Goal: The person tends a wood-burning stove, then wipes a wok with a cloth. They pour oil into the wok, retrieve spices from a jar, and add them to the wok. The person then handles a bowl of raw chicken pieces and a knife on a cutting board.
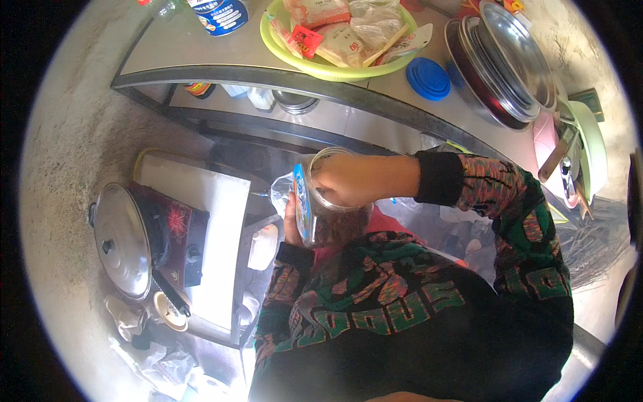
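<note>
A clear plastic jar (326,223) with a blue label is tilted in front of my chest, with dark contents low inside. My left hand (291,221) holds it from the label side; only part of that hand shows. Through the round mouth reaches my right hand (331,178), its fingers inside the jar, and what they touch is hidden. On the counter above lies a blue screw lid (428,79). Crumpled clear plastic (283,193) shows just beyond my left hand.
A yellow-green basin (341,74) of packaged food and stacked metal pans (517,65) stand on the counter (226,53). A lidded pan (123,241) sits at left by a white-topped table (211,241). At right, a green basin (595,151) holds utensils.
</note>
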`<state>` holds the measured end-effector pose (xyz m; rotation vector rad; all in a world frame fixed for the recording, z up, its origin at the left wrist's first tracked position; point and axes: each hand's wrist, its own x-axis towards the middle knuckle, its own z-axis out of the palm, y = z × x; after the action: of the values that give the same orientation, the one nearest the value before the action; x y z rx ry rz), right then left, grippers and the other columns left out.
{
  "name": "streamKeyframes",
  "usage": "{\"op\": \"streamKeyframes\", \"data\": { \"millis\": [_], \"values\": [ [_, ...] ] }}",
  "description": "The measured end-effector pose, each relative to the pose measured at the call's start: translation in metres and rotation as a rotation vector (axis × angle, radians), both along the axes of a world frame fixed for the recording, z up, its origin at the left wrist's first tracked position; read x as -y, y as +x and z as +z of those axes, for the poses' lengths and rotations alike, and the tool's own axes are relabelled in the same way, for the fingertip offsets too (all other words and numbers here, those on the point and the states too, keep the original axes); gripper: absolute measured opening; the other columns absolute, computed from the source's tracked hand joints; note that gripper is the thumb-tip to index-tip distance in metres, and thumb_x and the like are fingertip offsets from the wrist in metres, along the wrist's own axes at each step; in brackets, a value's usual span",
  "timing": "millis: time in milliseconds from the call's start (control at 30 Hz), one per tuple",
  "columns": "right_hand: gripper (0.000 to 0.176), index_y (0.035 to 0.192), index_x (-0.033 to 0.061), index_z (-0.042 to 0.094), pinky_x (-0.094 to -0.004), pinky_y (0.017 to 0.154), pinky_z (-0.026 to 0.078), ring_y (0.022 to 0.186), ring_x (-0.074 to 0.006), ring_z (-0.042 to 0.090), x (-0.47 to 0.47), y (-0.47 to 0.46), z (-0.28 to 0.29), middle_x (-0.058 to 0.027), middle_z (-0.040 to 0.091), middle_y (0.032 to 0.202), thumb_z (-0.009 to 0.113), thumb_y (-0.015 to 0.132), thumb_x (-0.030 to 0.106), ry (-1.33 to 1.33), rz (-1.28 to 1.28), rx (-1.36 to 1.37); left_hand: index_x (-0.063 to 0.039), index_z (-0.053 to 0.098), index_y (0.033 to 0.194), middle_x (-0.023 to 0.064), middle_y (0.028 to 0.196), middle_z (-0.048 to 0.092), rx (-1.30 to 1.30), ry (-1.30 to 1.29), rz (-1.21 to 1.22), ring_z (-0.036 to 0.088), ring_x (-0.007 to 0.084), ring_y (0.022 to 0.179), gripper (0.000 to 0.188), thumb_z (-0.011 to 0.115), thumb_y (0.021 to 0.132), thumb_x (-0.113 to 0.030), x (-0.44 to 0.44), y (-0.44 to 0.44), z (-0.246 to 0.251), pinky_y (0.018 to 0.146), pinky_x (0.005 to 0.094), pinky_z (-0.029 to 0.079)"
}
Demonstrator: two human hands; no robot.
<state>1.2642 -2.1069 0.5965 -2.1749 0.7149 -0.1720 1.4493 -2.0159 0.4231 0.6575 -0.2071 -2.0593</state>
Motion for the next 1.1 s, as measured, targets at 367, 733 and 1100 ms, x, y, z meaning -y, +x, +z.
{"op": "streamKeyframes", "data": {
  "millis": [367,733,1100],
  "values": [
    [0.014,0.091,-0.0034,0.064,-0.0472,0.075,0.051,0.084,-0.0433,0.065,-0.003,-0.005,-0.001,-0.0255,0.066,0.087,0.062,0.084,0.008,-0.038,-0.166,0.186,-0.007,0.046,0.146,0.0109,0.138,0.058,0.041,0.002,0.035,0.059,0.0274,0.122,0.070,0.053,0.099,-0.058,0.001,-0.002,-0.007,0.104,0.0436,0.049],
    [0.023,0.111,-0.0032,0.066,-0.0332,0.068,0.056,0.079,-0.0181,0.069,0.001,-0.023,0.028,-0.0118,0.071,0.093,0.064,0.093,0.011,0.611,-0.435,0.242,-0.007,0.044,0.146,0.0116,0.139,0.055,-0.074,-0.013,0.012,0.056,0.0271,0.124,0.073,0.048,0.099,-0.063,0.003,-0.009,-0.003,0.106,0.0434,0.046],
    [0.026,0.116,-0.0012,0.062,-0.0215,0.053,0.054,0.080,-0.0140,0.066,0.001,-0.027,0.019,-0.0127,0.068,0.102,0.060,0.100,0.019,1.268,-0.583,0.837,-0.007,0.043,0.148,0.0121,0.141,0.055,0.024,-0.024,0.046,0.056,0.0293,0.126,0.072,0.044,0.101,-0.061,0.005,-0.001,-0.007,0.107,0.0453,0.045]
  ]
}}
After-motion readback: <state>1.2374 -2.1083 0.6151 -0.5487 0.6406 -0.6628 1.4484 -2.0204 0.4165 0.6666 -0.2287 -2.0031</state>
